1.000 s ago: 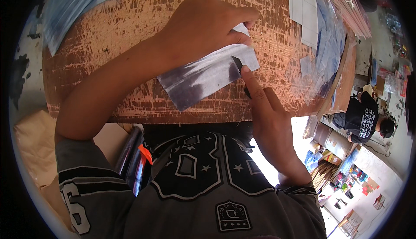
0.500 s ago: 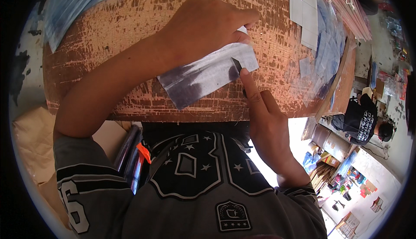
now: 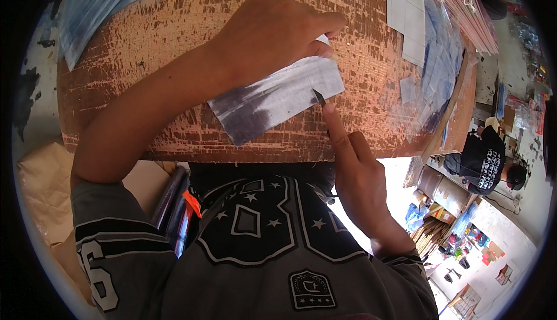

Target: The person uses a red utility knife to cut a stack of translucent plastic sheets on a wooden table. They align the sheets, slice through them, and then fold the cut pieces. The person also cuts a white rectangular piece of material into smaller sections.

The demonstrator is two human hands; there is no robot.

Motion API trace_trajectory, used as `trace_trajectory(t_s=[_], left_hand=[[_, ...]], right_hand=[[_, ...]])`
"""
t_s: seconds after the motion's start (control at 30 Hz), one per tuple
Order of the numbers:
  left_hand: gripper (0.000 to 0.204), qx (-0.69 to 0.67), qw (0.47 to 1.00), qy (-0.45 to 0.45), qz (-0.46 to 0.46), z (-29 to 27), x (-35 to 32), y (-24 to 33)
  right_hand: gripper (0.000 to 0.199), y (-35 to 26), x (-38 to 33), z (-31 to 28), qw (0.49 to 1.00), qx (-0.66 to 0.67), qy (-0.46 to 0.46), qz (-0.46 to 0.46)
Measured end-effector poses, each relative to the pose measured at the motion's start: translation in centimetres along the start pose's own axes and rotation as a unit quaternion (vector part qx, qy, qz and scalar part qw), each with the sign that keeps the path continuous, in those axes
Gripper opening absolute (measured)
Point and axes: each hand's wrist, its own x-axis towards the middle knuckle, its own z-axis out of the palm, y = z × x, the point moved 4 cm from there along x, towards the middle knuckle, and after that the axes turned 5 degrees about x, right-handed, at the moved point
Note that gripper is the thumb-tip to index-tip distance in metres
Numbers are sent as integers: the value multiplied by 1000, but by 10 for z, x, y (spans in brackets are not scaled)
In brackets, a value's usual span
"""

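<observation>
The left hand (image 3: 272, 42) lies spread on a grey-white sheet (image 3: 272, 100) at the worn tabletop's (image 3: 174, 24) centre, pinning it flat. The right hand (image 3: 360, 175), at five o'clock, closes around a small blade (image 3: 319, 98), forefinger steadying its tip against the sheet's edge.

Sheet (image 3: 278, 97) lies on table (image 3: 174, 24); cut squares (image 3: 412, 24) right.
</observation>
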Motion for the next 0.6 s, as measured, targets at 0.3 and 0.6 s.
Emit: trace_trajectory(t_s=[0.3,0.6], left_hand=[[27,19,1000,1,-1,1,-1,0],[28,-8,1000,1,-3,0,0,-1]], right_hand=[[87,3,-12,1,1000,-3,-7,0],[88,4,-15,1,1000,-2,-16,-2]])
